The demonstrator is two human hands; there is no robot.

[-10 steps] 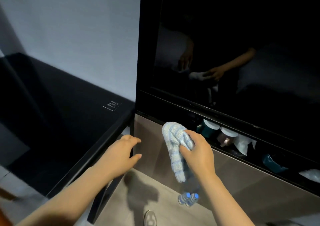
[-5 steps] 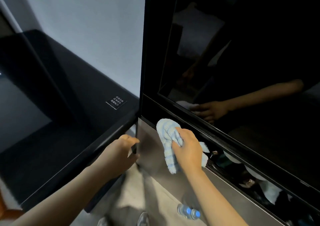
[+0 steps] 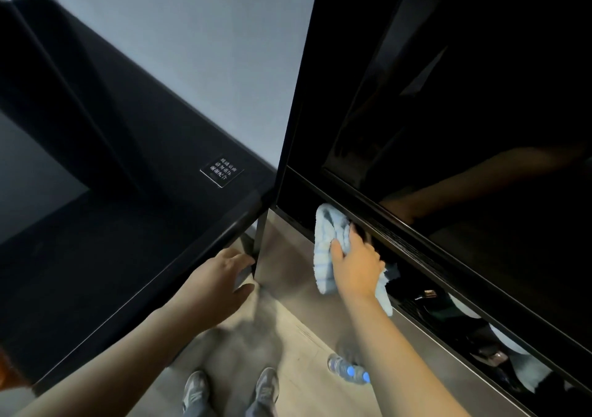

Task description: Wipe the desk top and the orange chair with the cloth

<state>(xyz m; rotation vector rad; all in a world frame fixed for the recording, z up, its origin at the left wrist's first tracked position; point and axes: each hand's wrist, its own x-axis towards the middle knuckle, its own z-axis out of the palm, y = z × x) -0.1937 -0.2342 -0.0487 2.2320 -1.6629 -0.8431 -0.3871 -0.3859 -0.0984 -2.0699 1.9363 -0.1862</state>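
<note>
Beside the corner of the black worktop [image 3: 128, 240] the left grip [image 3: 217, 279] lay open, the right grip [image 3: 355, 266] clutching a blue cloth [image 3: 323, 243] against the screen frame [image 3: 298, 199]

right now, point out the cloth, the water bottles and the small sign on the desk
cloth [image 3: 323, 250]: head view, striped left fold
water bottles [image 3: 339, 365]: head view, clear body by blue caps
small sign [image 3: 222, 170]: head view, middle of its printed face
</note>
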